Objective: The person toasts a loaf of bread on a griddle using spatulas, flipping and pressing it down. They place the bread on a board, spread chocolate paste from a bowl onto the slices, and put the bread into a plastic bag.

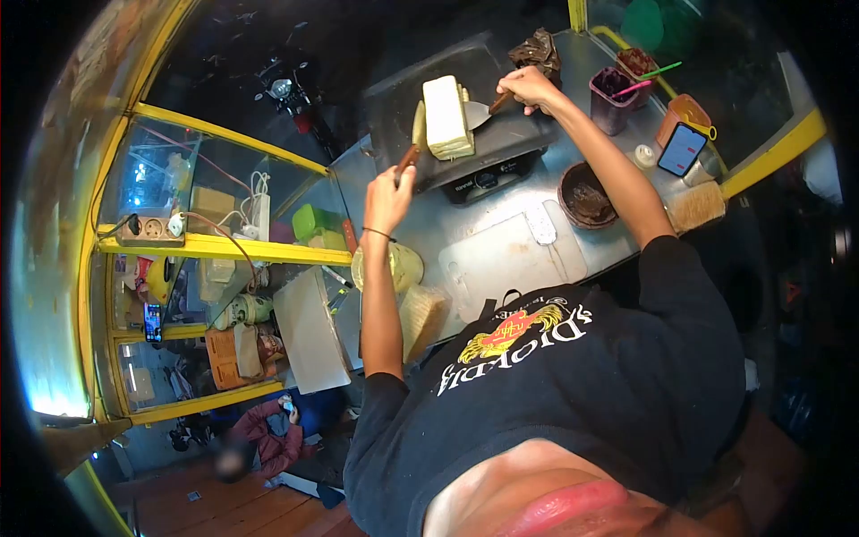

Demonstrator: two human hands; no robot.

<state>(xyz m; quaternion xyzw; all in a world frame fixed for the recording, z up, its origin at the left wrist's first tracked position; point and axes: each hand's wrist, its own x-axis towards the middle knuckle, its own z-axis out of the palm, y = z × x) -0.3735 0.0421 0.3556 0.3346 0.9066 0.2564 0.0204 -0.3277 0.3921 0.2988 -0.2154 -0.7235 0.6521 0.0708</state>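
Shelving (pixel 300 252), yellow-framed and glazed, one unit: socket block (pixel 154 230), one, with a black and a white plug; phone (pixel 153 323), one, screen lit. Seated person (pixel 277 437) in a maroon sleeve, one, beyond the lower shelf. Motorcycle (pixel 284 92), one, in the dark behind. White sheet (pixel 309 329), one, leaning. Green box (pixel 315 222), one.

Left hand (pixel 389 202): fingers closed round a wooden-handled tool (pixel 408 160), its far end at the left side of the pale block (pixel 446 116). Yellow tub (pixel 410 268), one, partly behind the left forearm; wrapped pale block (pixel 424 320) beside it.

Pale block, upright on a black griddle (pixel 385 134); stove (pixel 488 182) underneath, one, front lettering apparently "Rinnai". White board (pixel 492 259), one, in front. Black shirt (pixel 573 394), large white lettering, only partly readable, over a red and yellow emblem.

Right hand (pixel 534 89): closed on the wooden grip of a spatula (pixel 478 115), metal blade against the block's right side. Brown-filled bowl (pixel 586 199), one, its edge crossed by the right forearm. Containers, three: purple (pixel 613 107), red-brown (pixel 637 63), orange (pixel 687 112). Second phone (pixel 682 150); brush (pixel 698 208), one.
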